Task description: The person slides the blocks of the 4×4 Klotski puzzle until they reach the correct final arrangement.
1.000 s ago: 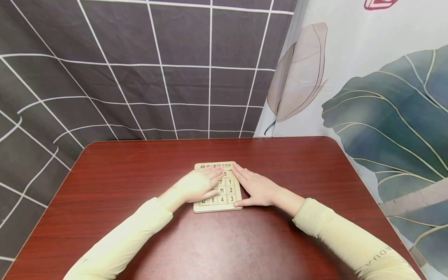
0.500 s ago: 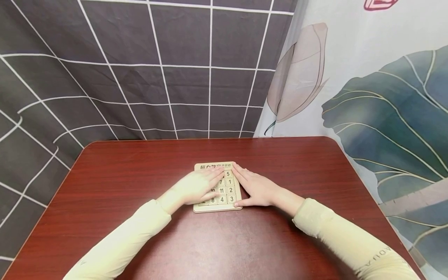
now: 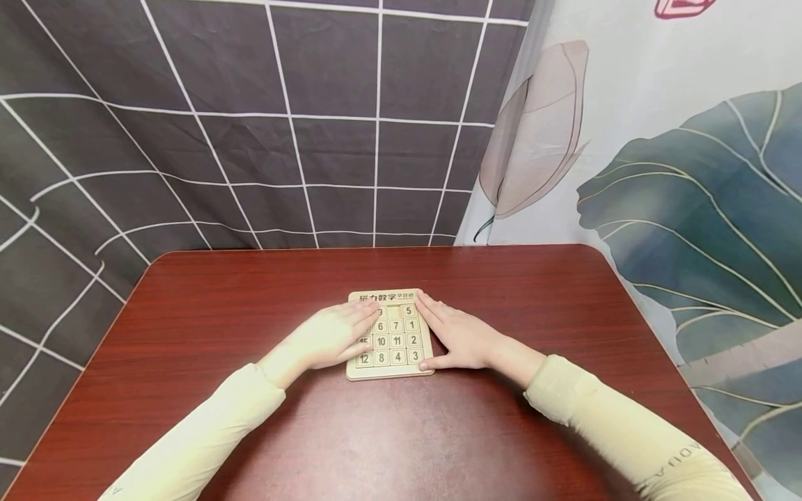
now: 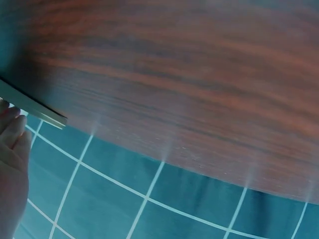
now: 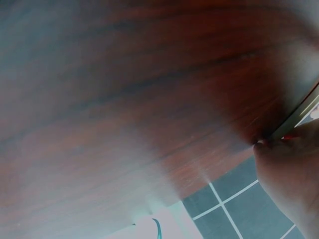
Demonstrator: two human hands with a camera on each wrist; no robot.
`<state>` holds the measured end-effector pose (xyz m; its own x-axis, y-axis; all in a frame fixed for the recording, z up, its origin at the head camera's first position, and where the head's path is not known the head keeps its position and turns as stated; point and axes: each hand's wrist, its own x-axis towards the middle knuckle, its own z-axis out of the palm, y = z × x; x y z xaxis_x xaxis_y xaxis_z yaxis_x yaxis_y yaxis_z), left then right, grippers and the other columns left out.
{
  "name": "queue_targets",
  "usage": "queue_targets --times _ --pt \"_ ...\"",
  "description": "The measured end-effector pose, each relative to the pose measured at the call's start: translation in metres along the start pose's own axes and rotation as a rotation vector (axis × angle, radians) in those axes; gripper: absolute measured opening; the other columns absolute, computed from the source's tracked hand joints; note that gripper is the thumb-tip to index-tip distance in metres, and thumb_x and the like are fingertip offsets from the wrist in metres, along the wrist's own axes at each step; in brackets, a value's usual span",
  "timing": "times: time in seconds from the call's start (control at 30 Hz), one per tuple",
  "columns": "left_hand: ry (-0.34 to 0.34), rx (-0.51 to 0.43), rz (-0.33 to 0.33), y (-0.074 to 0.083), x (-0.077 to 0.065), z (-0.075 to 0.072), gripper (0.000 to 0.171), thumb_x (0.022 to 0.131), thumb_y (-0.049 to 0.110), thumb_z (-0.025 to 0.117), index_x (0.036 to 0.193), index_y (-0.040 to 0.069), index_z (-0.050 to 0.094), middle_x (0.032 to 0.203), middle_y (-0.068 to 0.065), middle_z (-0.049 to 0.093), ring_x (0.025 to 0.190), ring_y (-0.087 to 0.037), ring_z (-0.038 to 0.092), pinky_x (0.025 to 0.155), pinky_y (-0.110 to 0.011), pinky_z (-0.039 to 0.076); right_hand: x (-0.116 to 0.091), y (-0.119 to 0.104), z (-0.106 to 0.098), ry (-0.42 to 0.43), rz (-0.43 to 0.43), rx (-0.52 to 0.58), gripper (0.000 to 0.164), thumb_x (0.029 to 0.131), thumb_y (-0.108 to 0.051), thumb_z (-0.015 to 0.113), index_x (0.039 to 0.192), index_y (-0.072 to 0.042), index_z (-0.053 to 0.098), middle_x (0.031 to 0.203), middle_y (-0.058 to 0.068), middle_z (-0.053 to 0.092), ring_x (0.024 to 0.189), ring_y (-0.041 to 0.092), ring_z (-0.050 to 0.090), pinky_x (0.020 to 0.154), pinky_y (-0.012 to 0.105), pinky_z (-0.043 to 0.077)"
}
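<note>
A pale wooden number slide puzzle (image 3: 397, 341) lies on the table, with printed characters along its top strip. Its top row has a bare slot (image 3: 393, 312) between tiles 9 and 5. My left hand (image 3: 328, 335) lies over the puzzle's left side, fingers extended, hiding some tiles of the left column. Along the right edge rests my right hand (image 3: 464, 339), its straight fingers at the upper corner and thumb at the lower one. Only the puzzle's side edge (image 4: 37, 108) shows near the fingers in the left wrist view; the right wrist view likewise catches its edge (image 5: 298, 113).
The dark red wood-grain table (image 3: 238, 292) has rounded back corners. Behind it hangs a dark grey cloth with white grid lines (image 3: 326, 153). A white curtain with leaf prints (image 3: 702, 209) hangs at the right.
My left hand has drawn back to the left, uncovering more number tiles and the bare slot in the top row. The right hand has stayed at the right edge.
</note>
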<state>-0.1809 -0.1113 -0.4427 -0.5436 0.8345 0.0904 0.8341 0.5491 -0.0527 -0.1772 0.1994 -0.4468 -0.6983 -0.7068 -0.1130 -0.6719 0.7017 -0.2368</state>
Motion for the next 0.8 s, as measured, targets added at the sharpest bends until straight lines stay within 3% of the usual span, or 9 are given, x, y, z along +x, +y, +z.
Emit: queue_targets --times 0.43,0.57,0.8 --pt "-0.077 -0.003 0.004 0.008 0.024 0.001 0.065 0.108 0.045 0.055 0.154 -0.001 0.052 0.163 -0.018 0.050 0.153 -0.030 0.049 0.129 -0.043 0.040 0.000 0.000 0.000 -0.004 0.012 0.008 0.116 0.093 -0.067 0.068 0.169 0.001 0.014 0.179 0.017 0.008 0.162 0.037 0.029 0.130 0.053 0.036" --pt "-0.054 -0.005 -0.005 0.005 0.017 0.004 0.067 0.108 0.047 0.056 0.155 0.000 0.051 0.163 -0.017 0.050 0.153 -0.029 0.049 0.129 -0.043 0.040 0.000 0.000 0.001 -0.004 0.011 0.005 0.116 0.093 -0.067 0.068 0.169 0.001 0.014 0.179 0.017 0.008 0.162 0.037 0.029 0.130 0.053 0.036" --pt "0.017 0.015 -0.026 -0.005 -0.014 0.002 0.065 0.104 0.042 0.064 0.151 -0.003 0.056 0.158 -0.019 0.055 0.149 -0.031 0.053 0.126 -0.045 0.043 0.000 0.001 0.001 0.001 0.003 -0.009 0.116 0.093 -0.067 0.069 0.169 0.001 0.014 0.179 0.017 0.007 0.162 0.037 0.029 0.130 0.053 0.035"
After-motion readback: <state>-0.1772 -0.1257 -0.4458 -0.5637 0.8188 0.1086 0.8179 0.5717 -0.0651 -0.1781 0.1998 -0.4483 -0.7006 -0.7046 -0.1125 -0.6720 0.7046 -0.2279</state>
